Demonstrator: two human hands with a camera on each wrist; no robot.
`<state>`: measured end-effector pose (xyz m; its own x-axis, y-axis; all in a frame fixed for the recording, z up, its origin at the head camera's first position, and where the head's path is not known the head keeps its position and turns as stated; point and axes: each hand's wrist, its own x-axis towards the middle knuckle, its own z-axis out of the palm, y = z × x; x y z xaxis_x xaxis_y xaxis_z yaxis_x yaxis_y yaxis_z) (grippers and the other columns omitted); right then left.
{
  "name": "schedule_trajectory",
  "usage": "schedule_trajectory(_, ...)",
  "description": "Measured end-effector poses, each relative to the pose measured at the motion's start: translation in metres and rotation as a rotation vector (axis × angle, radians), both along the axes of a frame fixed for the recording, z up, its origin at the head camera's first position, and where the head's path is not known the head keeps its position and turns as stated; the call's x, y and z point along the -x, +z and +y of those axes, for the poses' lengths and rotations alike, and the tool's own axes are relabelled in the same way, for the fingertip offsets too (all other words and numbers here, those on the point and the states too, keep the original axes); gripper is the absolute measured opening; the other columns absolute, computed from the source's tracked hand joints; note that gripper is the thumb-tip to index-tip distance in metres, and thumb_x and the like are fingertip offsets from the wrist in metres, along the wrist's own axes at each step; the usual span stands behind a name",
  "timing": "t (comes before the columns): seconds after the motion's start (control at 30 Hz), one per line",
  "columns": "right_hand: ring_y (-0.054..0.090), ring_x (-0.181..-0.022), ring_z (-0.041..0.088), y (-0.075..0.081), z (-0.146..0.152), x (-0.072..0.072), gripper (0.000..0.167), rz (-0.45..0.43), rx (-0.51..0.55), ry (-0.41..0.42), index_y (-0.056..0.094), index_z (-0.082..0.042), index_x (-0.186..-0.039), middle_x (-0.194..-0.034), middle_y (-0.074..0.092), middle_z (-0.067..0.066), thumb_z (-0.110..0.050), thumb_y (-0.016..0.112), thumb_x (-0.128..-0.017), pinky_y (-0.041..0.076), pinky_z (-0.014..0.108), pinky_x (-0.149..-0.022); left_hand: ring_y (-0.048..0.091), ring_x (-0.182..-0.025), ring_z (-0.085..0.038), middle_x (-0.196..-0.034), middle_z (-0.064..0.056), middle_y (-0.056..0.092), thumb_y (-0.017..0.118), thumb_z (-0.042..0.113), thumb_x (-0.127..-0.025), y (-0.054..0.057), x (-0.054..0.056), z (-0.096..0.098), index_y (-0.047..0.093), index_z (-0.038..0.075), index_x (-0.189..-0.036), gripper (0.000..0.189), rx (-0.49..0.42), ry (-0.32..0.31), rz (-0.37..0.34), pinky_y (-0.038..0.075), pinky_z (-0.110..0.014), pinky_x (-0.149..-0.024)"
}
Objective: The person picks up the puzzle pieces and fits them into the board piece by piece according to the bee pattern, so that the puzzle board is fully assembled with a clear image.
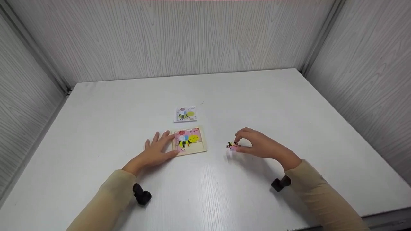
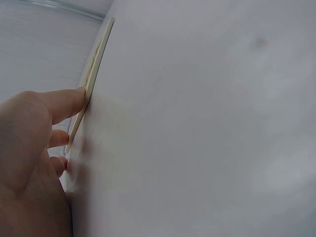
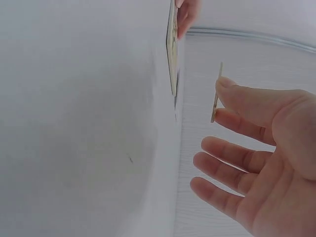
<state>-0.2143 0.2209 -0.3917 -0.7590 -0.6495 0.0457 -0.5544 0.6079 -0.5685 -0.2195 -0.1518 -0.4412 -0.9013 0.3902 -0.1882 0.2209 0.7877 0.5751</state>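
A square wooden jigsaw puzzle board [image 1: 205, 142] with a bee picture lies flat on the table. Its lower right part shows bare wood. My left hand [image 1: 158, 150] is spread at the board's left side, thumb and index finger touching that edge; in the left wrist view the thumb [image 2: 69, 103] rests against the rim. To the right of the board, my right hand [image 1: 261, 144] pinches a small puzzle piece [image 1: 232, 146] between thumb and index finger, raised above the table. In the right wrist view the puzzle piece [image 3: 216, 101] appears edge-on, the other fingers held apart from it.
Behind the board lies a white square card [image 1: 185, 114] with a matching bee picture. The white table [image 1: 244, 106] is bordered by grey wood-grain panels [image 1: 192, 38] at the back and sides. Each wrist bears a black device [image 1: 142, 194].
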Motion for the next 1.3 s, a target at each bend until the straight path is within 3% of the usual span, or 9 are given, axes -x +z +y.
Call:
schedule_trajectory(0.4,0.05,-0.11,0.019,0.004,-0.032,0.01,0.017,0.004,0.004,0.028,0.062,-0.011,-0.099,-0.115,0.056,0.004,-0.023,0.066,-0.088,0.042,0.043,-0.093,-0.012,-0.139,-0.036,-0.155,-0.013,0.006,0.05,0.051,-0.09,-0.002,0.0,-0.001,0.023,0.014,-0.149,0.074,-0.004,-0.003,0.014,-0.014,-0.059,-0.102)
schedule_trajectory(0.77,0.049,-0.112,0.022,0.004,-0.063,0.02,0.019,-0.06,-0.05,-0.001,0.062,-0.013,-0.101,-0.116,0.055,0.001,-0.024,0.067,-0.087,0.041,0.039,-0.094,-0.013,-0.139,-0.036,-0.155,-0.012,0.005,0.049,0.051,-0.091,-0.002,0.001,-0.001,0.021,0.016,-0.149,0.073,-0.005,-0.017,0.013,-0.013,-0.059,-0.103)
schedule_trajectory(1.3,0.049,-0.11,0.022,-0.007,-0.108,0.03,0.02,-0.074,-0.121,-0.008,0.063,-0.011,-0.101,-0.115,0.055,0.002,-0.023,0.068,-0.086,0.039,0.032,-0.096,-0.011,-0.138,-0.038,-0.155,-0.014,0.007,0.05,0.05,-0.091,-0.001,-0.001,0.0,0.026,0.014,-0.148,0.072,-0.009,-0.006,0.031,-0.012,-0.06,-0.102)
